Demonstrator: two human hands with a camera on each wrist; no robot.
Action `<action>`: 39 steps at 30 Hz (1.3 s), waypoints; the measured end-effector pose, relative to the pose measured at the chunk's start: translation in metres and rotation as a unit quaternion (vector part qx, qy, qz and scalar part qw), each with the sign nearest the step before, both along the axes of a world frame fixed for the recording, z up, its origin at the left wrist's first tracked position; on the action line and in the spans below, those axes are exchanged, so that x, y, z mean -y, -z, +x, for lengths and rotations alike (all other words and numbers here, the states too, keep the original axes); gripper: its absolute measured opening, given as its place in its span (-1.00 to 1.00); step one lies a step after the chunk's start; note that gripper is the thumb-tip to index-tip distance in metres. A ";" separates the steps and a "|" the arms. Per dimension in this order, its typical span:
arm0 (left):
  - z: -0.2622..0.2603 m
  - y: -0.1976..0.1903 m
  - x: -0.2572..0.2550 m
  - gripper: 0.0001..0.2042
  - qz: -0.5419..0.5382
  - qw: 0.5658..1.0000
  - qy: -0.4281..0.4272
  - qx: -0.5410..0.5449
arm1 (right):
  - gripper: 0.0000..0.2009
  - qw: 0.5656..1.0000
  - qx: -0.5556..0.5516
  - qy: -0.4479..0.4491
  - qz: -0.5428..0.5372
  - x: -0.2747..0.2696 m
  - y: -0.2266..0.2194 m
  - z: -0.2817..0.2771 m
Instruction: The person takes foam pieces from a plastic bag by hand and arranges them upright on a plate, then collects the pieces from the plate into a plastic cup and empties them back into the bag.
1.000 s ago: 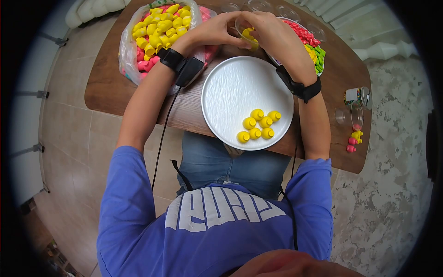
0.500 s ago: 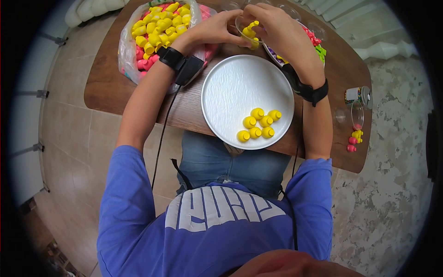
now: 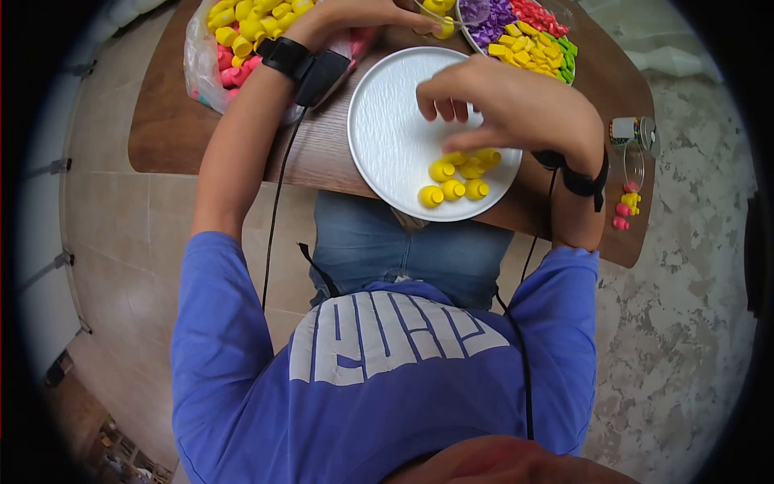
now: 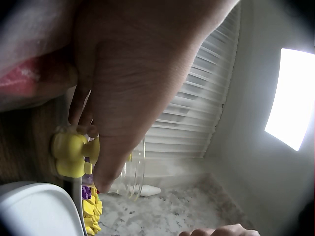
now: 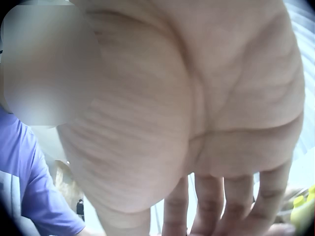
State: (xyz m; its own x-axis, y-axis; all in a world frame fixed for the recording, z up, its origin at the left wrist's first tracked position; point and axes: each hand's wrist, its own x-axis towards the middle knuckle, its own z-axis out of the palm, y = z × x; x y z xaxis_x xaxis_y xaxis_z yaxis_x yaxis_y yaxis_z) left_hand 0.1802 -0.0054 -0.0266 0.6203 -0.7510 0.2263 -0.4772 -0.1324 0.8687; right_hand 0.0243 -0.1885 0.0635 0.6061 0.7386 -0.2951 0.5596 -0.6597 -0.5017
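My left hand (image 3: 379,11) is at the table's far edge and grips a small clear cup (image 3: 434,18) with yellow toy pieces in it. In the left wrist view, the left hand (image 4: 93,140) has its fingers round the cup (image 4: 134,172) beside a yellow piece (image 4: 73,155). The right hand (image 3: 492,97) hovers over the white plate (image 3: 387,121), fingers loosely curled downward just above a cluster of several yellow pieces (image 3: 453,179). Nothing shows between its fingers (image 5: 221,206) in the right wrist view.
A plastic bag (image 3: 234,36) of yellow and pink pieces lies at the far left. A bowl of mixed coloured pieces (image 3: 532,44) sits at the far right. Near the table's right edge are a small jar (image 3: 633,127), a clear cup (image 3: 634,165) and a few loose pieces (image 3: 625,206).
The right hand left the cup and came down toward me, over the yellow pieces on the plate. The left hand still holds the cup. The head view shifted nearer the plate.
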 end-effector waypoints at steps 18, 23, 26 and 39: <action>-0.005 -0.005 -0.001 -0.22 0.047 0.998 -0.036 -0.005 | -0.81 0.998 0.018 0.053 -0.015 0.009 0.021 0.021; -0.005 -0.008 -0.001 -0.23 0.039 0.999 -0.015 -0.012 | -0.83 0.999 0.034 0.041 -0.011 0.013 0.026 0.033; -0.002 -0.004 -0.001 -0.22 0.031 0.999 -0.010 0.000 | -0.84 0.997 0.073 0.019 0.028 0.019 0.021 0.037; -0.001 -0.003 0.000 -0.25 0.029 0.999 -0.007 0.023 | -0.80 0.906 0.357 0.165 0.157 0.039 0.001 0.058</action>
State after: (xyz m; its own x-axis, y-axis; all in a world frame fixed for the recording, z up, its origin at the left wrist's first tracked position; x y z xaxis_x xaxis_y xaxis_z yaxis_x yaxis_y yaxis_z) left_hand 0.1790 -0.0057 -0.0238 0.6210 -0.7551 0.2104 -0.5141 -0.1897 0.8365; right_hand 0.0824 -0.2270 0.0627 0.7632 0.4612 0.4525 0.6129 -0.7384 -0.2812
